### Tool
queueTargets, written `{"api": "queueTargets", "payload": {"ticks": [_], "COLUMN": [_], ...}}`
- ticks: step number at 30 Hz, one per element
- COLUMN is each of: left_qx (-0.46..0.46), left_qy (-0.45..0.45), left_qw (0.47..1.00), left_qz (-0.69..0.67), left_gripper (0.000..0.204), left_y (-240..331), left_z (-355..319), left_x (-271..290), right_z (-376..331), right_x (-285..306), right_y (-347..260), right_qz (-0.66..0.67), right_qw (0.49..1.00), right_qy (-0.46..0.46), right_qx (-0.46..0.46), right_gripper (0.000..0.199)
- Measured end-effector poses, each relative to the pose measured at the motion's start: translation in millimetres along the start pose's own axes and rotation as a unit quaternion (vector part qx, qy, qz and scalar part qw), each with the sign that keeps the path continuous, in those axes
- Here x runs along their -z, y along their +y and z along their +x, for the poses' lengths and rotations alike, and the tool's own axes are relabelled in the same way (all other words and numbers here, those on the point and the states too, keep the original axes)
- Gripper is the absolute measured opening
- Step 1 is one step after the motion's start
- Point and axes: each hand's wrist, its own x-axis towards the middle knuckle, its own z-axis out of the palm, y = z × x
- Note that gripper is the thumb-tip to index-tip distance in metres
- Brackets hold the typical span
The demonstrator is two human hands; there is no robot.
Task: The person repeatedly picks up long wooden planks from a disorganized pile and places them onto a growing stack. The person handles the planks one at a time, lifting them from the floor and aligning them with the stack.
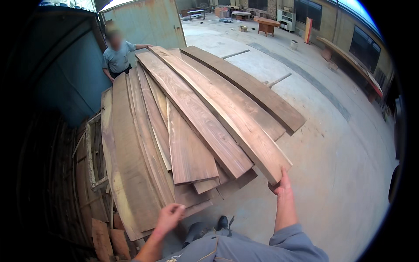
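Observation:
My right hand grips the near end of a long, pale-edged wooden plank, thumb on top and fingers curled beneath. At its far end, a co-worker has one hand on the same plank and the other by the stack's left side. My left hand hovers by the near end of the stack, fingers loosely bent and slightly apart, with nothing visible in it. Beside the gripped plank lies another brown plank. Shorter, wider boards fan out underneath, and a broad board with a yellowish edge lies at the left.
A thick dark beam lies along the stack's right side. Timber offcuts and a weathered frame crowd the lower left. Blue-green metal panels stand behind the co-worker. Concrete floor extends right, toward a distant wooden table.

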Motion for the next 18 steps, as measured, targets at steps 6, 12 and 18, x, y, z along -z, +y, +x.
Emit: {"api": "queueTargets", "payload": {"ticks": [6, 12, 18], "left_qx": [0.093, 0.133, 0.046], "left_qy": [-0.189, -0.163, -0.025], "left_qw": [0.965, 0.853, 0.854], "left_qz": [-0.156, -0.477, -0.517], "left_gripper": [0.059, 0.068, 0.059], "left_y": [11.0, 1.4, 26.0], "left_z": [41.7, 126.1, 158.8], "left_x": [-156.9, -253.2, -294.0], "right_z": [9.3, -0.5, 19.7], "right_x": [-1.0, 5.8, 17.4], "right_y": [-1.9, -32.9, -62.3], "right_qz": [-0.013, -0.045, -0.018], "right_qw": [1.0, 0.994, 0.991], "right_qy": [-0.011, -0.094, -0.122], "right_qx": [0.015, -0.005, -0.044], "right_gripper": [0.071, 0.068, 0.065]}}
